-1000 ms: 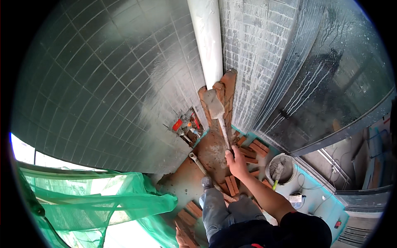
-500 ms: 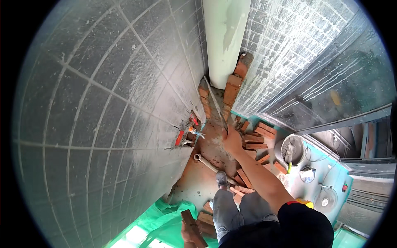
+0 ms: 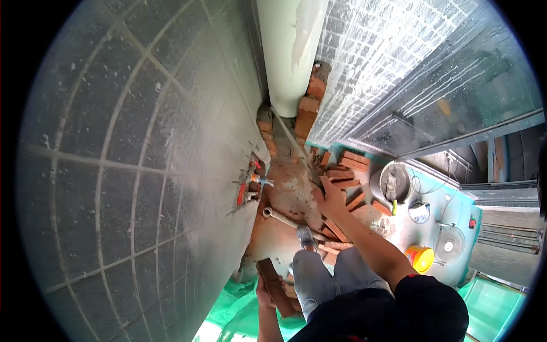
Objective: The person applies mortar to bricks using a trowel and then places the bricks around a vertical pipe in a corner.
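The right hand (image 3: 332,198), right of centre, is closed round the handle of a trowel (image 3: 290,134), which extends up and left from it toward the foot of a pale pipe (image 3: 288,62) at upper centre. At lower centre, the left hand (image 3: 264,294) grips a brick (image 3: 277,289), tilted along its right side. Brickwork (image 3: 307,111) stands beside the pipe.
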Action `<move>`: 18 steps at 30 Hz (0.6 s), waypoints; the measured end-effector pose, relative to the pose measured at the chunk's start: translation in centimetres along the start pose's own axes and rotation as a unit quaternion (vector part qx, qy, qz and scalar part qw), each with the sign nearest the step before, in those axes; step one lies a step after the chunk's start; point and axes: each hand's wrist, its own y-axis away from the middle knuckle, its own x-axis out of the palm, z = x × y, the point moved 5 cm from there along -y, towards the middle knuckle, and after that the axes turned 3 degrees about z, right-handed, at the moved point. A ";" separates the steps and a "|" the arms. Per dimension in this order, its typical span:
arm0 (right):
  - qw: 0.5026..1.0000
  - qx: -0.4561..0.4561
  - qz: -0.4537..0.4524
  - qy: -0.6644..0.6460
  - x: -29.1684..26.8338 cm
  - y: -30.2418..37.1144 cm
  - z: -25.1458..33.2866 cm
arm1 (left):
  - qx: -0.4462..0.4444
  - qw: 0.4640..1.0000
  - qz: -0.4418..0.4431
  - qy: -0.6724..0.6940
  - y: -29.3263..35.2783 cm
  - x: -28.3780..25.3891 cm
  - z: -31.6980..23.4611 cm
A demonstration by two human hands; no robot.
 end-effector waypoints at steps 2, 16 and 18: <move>0.996 -0.053 -0.043 -0.056 -1.3 3.5 -0.5 | 0.011 1.000 -0.006 -0.006 -1.9 1.8 -0.8; 0.685 0.414 0.191 -0.568 -1.3 22.1 -3.6 | 0.222 0.915 -0.153 -0.301 -14.5 18.2 3.8; 0.715 0.399 0.184 -0.543 -3.2 21.7 -3.6 | 0.152 0.929 -0.135 -0.308 -15.6 16.8 5.9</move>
